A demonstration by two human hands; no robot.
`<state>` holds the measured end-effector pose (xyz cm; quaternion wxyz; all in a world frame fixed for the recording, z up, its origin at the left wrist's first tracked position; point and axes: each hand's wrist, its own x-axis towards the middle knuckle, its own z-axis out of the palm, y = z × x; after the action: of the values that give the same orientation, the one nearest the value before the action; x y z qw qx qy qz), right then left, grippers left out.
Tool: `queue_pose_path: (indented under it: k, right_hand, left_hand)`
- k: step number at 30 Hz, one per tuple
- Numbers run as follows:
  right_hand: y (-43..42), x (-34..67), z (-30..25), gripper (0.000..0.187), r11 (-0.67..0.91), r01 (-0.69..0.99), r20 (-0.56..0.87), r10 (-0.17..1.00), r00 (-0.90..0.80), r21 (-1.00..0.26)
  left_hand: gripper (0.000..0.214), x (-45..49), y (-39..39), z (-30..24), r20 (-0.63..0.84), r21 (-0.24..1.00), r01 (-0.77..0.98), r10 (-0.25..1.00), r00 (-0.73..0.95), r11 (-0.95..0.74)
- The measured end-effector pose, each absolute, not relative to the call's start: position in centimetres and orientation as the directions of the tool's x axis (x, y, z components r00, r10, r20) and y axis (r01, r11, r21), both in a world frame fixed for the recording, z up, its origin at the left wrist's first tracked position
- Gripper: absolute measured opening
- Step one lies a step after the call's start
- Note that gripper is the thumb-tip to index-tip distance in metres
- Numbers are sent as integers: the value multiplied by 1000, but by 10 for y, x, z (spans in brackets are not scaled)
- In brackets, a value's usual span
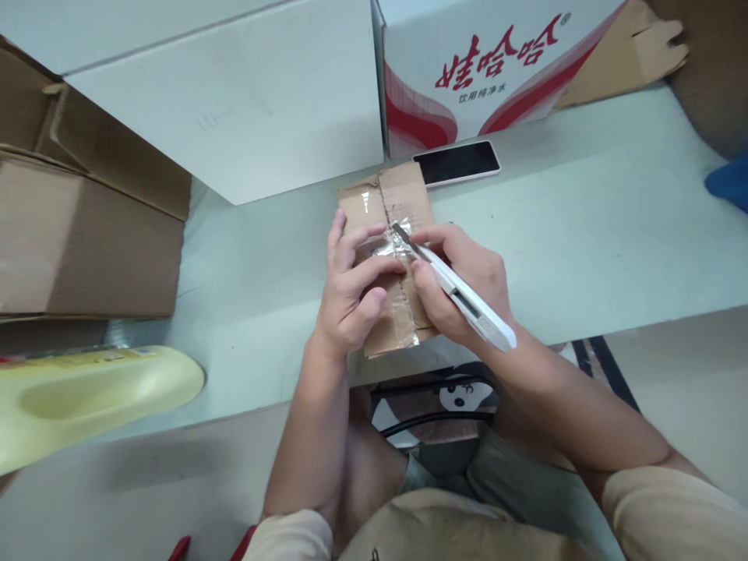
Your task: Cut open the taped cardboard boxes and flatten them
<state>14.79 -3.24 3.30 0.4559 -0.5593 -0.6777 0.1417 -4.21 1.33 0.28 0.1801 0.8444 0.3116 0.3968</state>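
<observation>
A small brown cardboard box (409, 191) lies on the table close to its front edge, with clear tape (403, 312) along its middle seam. The tape looks crumpled and shiny near the centre. My left hand (354, 284) grips the box from the left, its bent fingers resting on top by the tape. In my right hand (461, 269) is a white utility knife (467, 300), pinched between thumb and fingers. Its metal blade is out and its tip is at the crumpled tape, beside my left fingertips. Whether the blade has cut in, I cannot tell.
A black-screened phone (459, 161) lies just behind the box. Two large cartons, a plain white one (251, 109) and a red-and-white one (502, 62), stand at the back. Brown cartons (87, 226) and a yellow bottle (117, 389) are on the left.
</observation>
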Motion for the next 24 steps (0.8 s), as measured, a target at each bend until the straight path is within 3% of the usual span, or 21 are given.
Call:
queue_pose_path:
  k: [10, 18, 24]
  right_hand:
    - [-28, 145, 30, 26, 339, 679, 488, 872, 32, -652]
    - [-29, 148, 34, 22, 358, 653, 478, 878, 7, -667]
    - [-26, 145, 34, 23, 339, 684, 456, 890, -10, -646]
  left_hand:
    - [64, -42, 14, 2, 529, 561, 415, 696, 485, -716]
    - [55, -42, 14, 2, 567, 554, 373, 665, 485, -744]
    - [61, -42, 14, 0, 549, 549, 407, 682, 484, -730]
